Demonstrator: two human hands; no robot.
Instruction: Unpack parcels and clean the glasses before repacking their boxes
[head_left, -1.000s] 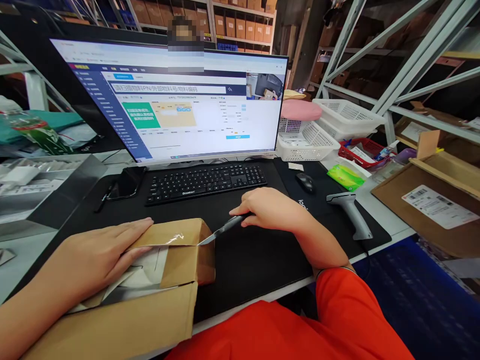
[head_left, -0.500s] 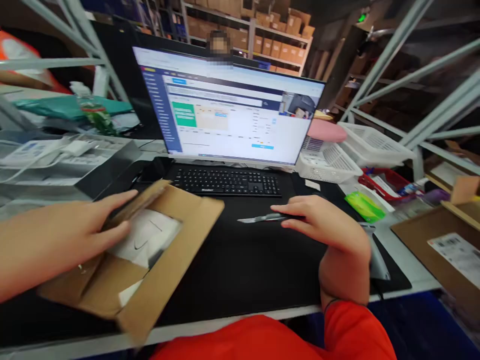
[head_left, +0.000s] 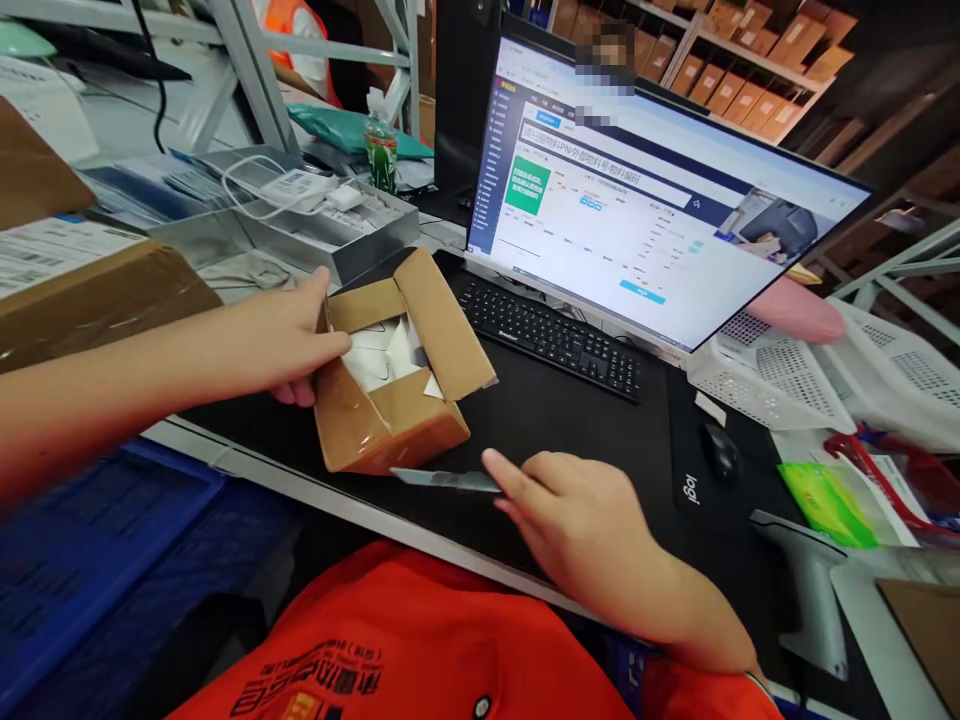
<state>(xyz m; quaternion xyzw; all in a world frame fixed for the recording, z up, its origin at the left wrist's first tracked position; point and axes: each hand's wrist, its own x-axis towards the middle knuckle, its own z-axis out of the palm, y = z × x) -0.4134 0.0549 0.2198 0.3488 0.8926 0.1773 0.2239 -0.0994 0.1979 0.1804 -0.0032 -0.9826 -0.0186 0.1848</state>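
A small brown cardboard box (head_left: pixel 390 425) stands open on the black desk mat (head_left: pixel 555 420), with white packing paper inside. My left hand (head_left: pixel 289 335) grips its left flap and wall. My right hand (head_left: pixel 581 520) is closed on a knife (head_left: pixel 442 480), whose blade points left and lies just in front of the box's near wall. The box's flaps stand up and out.
A keyboard (head_left: pixel 555 335) and monitor (head_left: pixel 652 210) sit behind the box. A mouse (head_left: pixel 721 452), barcode scanner (head_left: pixel 806 580) and white baskets (head_left: pixel 780 375) are at right. A larger carton (head_left: pixel 82 290) and grey tray (head_left: pixel 300 215) lie at left; a blue crate (head_left: pixel 82 545) is below.
The view has swung left. The box's flaps went from taped shut to open, and my left hand shifted it left. My right hand brought the knife down to the box's near side.
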